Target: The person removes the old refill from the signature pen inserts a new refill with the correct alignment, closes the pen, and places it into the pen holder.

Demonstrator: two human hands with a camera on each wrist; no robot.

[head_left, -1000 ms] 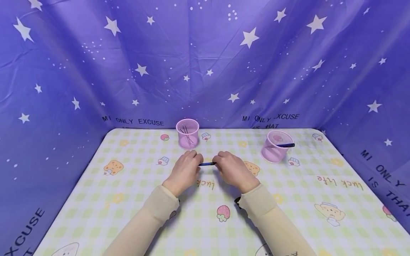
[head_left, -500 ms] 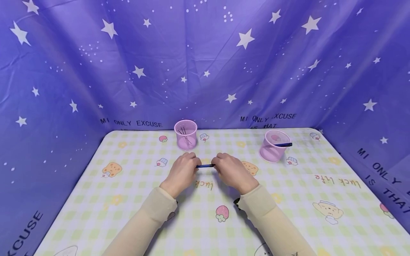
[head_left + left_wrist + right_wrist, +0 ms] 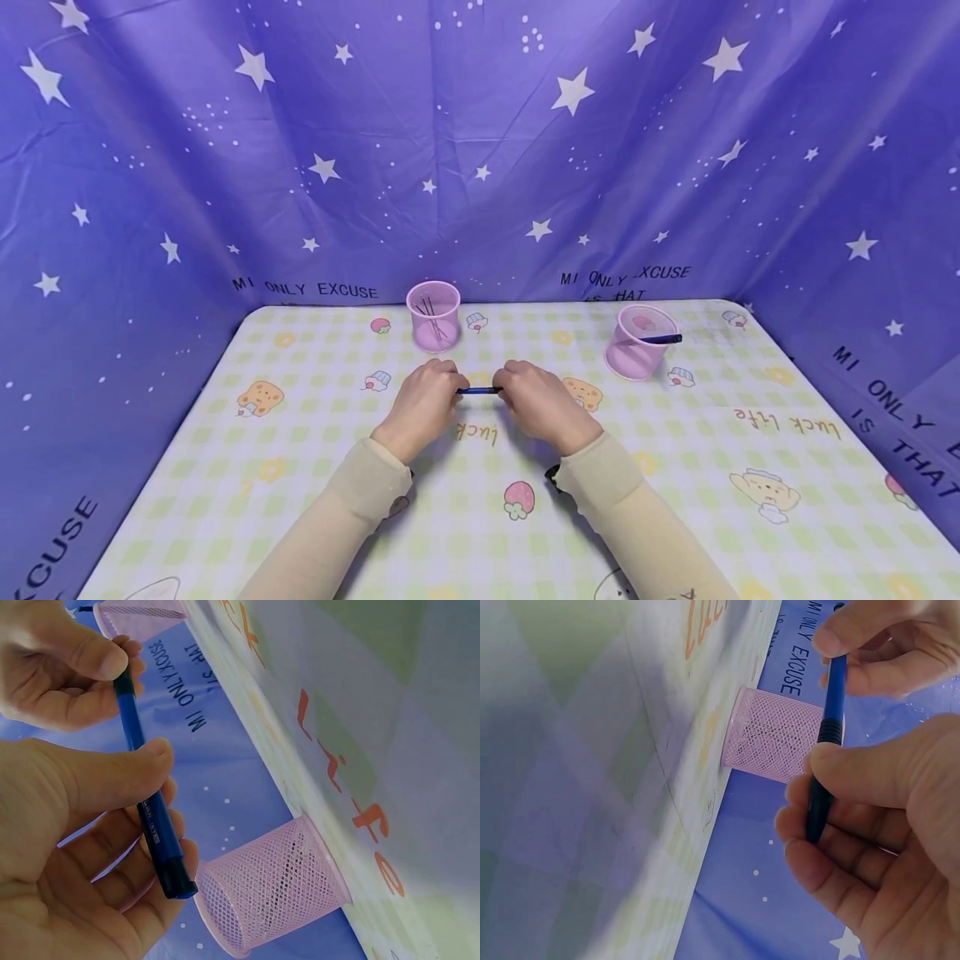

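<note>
Between my two hands a blue ballpoint pen [image 3: 478, 391] lies level, a little above the table. My left hand [image 3: 422, 407] pinches its button end; in the left wrist view the thumb presses on the printed blue barrel [image 3: 155, 817]. My right hand [image 3: 546, 408] holds the other end, with thumb and fingers on the dark ribbed grip [image 3: 829, 733] in the right wrist view. The dark tip end points down along the right fingers. From above, the hands cover both ends of the pen.
Beyond my left hand stands a pink mesh pen holder [image 3: 449, 330] with several thin dark sticks inside. Another pink mesh holder [image 3: 633, 360] is farther right, a dark blue pen [image 3: 662, 339] leaning out over its rim. A starry purple curtain [image 3: 480, 208] encloses the checkered table [image 3: 315, 508].
The head view has shifted slightly, so everything appears a little more to the left. Both hands keep their hold on the pen, with hardly any movement.
</note>
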